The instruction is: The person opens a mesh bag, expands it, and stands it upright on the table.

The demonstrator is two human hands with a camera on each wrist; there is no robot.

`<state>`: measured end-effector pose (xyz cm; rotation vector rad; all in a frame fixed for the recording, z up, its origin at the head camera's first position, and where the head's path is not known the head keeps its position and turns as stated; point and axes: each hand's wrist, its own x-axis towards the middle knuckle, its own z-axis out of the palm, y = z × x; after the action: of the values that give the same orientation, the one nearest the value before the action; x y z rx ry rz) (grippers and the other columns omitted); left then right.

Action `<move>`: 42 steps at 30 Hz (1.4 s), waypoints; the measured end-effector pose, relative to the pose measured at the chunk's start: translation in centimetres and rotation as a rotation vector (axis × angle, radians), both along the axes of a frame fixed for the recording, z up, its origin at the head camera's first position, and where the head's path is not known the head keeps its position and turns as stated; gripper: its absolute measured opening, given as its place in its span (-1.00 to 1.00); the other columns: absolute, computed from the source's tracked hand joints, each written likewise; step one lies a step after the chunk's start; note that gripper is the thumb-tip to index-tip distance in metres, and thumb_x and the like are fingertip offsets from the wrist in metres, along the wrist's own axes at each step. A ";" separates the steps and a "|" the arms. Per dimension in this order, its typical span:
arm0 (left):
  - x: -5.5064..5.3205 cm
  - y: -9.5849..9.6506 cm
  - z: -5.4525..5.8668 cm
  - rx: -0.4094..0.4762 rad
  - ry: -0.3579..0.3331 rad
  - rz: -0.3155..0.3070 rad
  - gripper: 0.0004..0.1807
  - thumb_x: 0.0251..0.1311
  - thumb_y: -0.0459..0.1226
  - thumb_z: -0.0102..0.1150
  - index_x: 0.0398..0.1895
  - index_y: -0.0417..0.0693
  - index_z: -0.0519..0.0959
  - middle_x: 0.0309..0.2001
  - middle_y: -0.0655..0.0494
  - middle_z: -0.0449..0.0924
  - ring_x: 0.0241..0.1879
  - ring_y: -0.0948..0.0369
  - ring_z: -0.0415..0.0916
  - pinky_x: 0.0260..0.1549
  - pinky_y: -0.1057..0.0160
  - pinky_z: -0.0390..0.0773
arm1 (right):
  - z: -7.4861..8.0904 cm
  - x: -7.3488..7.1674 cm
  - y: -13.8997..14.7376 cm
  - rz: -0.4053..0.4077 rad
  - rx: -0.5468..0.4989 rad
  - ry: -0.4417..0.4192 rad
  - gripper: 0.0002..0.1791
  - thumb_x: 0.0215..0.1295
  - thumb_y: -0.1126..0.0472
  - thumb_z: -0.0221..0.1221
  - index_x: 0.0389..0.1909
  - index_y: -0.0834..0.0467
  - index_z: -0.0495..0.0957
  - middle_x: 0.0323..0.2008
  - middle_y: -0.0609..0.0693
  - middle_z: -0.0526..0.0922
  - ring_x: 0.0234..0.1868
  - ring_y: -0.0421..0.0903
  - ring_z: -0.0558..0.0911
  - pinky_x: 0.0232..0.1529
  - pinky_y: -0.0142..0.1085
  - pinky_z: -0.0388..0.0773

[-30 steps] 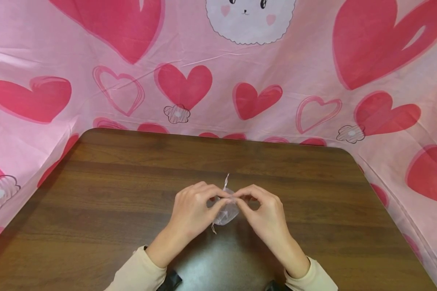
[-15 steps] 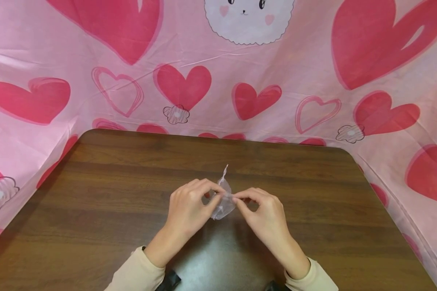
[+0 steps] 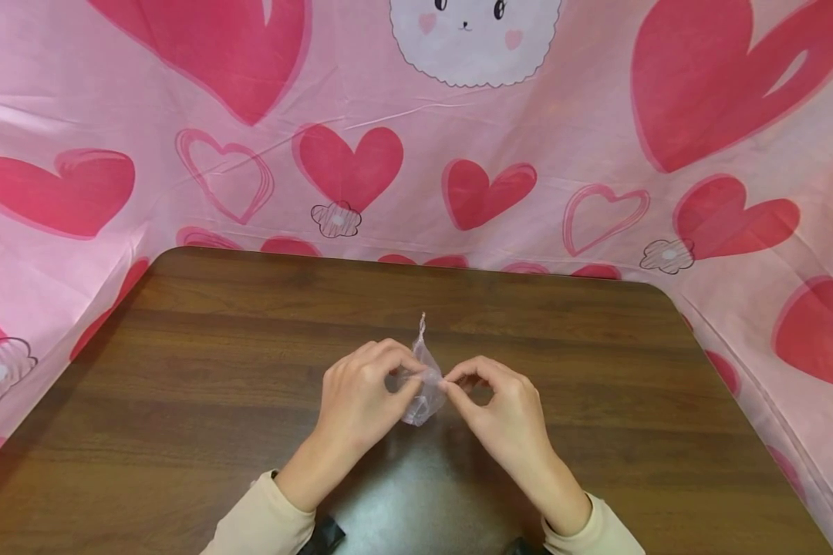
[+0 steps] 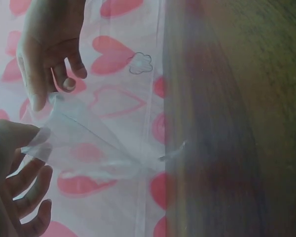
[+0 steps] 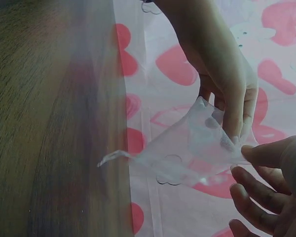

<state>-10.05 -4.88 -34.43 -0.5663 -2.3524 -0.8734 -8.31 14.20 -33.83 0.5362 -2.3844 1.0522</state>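
A small sheer white drawstring pouch [image 3: 423, 407] is held up between both hands, over the middle of the table. My left hand [image 3: 362, 389] pinches its rim between thumb and index finger. Opposite, my right hand [image 3: 505, 397] pinches the rim's other side with thumb and fingertip. A thin twisted ribbon end points away from me at the far side of the mouth. In the right wrist view the mesh [image 5: 180, 143] spreads out from the fingertips, and some left-hand fingertips show through it. The left wrist view shows the pouch [image 4: 96, 140] narrowing toward its ribbon.
A dark brown wooden table [image 3: 215, 324] with rounded far corners lies under the hands. Pink cloth [image 3: 416, 100] printed with red hearts hangs behind it and at both sides. Black straps or devices [image 3: 325, 533] show near the sleeves.
The hands have drawn slightly apart, the left moving a little left. The pouch has tilted and narrowed, its far ribbon shifting farther away and left, and the near ribbon end is no longer visible.
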 end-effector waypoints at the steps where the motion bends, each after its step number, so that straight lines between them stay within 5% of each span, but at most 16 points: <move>1: 0.0 0.0 0.0 0.002 0.002 0.006 -0.79 -0.12 -0.26 0.55 -0.45 0.27 0.72 -0.43 0.48 0.61 -0.50 0.40 0.47 -0.59 0.35 0.39 | 0.0 0.0 0.0 -0.004 0.006 -0.008 -0.77 -0.01 0.30 0.50 -0.39 -0.02 0.67 -0.48 -0.30 0.61 -0.45 -0.30 0.59 -0.44 -0.38 0.49; 9: 0.0 0.0 -0.1 0.015 0.022 0.043 -0.76 -0.13 -0.31 0.50 -0.45 0.22 0.65 -0.57 0.39 0.52 -0.57 0.37 0.44 -0.64 0.34 0.32 | 0.0 0.3 -0.2 -0.024 0.088 -0.103 -0.76 0.03 0.15 0.50 -0.26 -0.04 0.70 -0.47 -0.27 0.61 -0.44 -0.32 0.56 -0.48 -0.34 0.45; 24: 0.0 0.1 -0.1 -0.001 0.016 0.069 -0.72 -0.11 -0.35 0.40 -0.37 0.27 0.66 -0.59 0.40 0.43 -0.59 0.41 0.34 -0.64 0.33 0.29 | 0.0 0.1 -0.1 -0.066 0.082 -0.020 -0.79 -0.06 0.26 0.54 -0.48 -0.06 0.70 -0.50 -0.26 0.65 -0.56 -0.33 0.47 -0.53 -0.39 0.38; 34: 0.1 0.2 -0.1 -0.062 0.004 -0.104 -0.64 -0.05 -0.23 0.50 -0.13 0.22 0.66 -0.17 0.41 0.62 -0.35 0.38 0.51 -0.49 0.30 0.49 | -0.1 -0.3 0.4 -0.118 0.086 -0.010 -0.71 -0.10 0.24 0.56 -0.53 -0.04 0.59 -0.53 -0.25 0.67 -0.50 -0.26 0.62 -0.53 -0.33 0.44; 42: 0.1 0.3 -0.1 -0.076 0.032 -0.106 -0.76 0.06 -0.12 0.41 -0.16 0.20 0.75 -0.15 0.37 0.61 -0.22 0.34 0.57 -0.43 0.27 0.55 | 0.0 -0.4 0.6 -0.124 0.068 -0.032 -0.77 -0.02 0.29 0.51 -0.48 -0.02 0.64 -0.54 -0.25 0.64 -0.50 -0.25 0.59 -0.43 -0.24 0.54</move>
<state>-9.97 -4.60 -34.56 -0.7361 -2.3520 -0.8177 -8.74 14.77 -33.86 0.3922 -2.4548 0.9351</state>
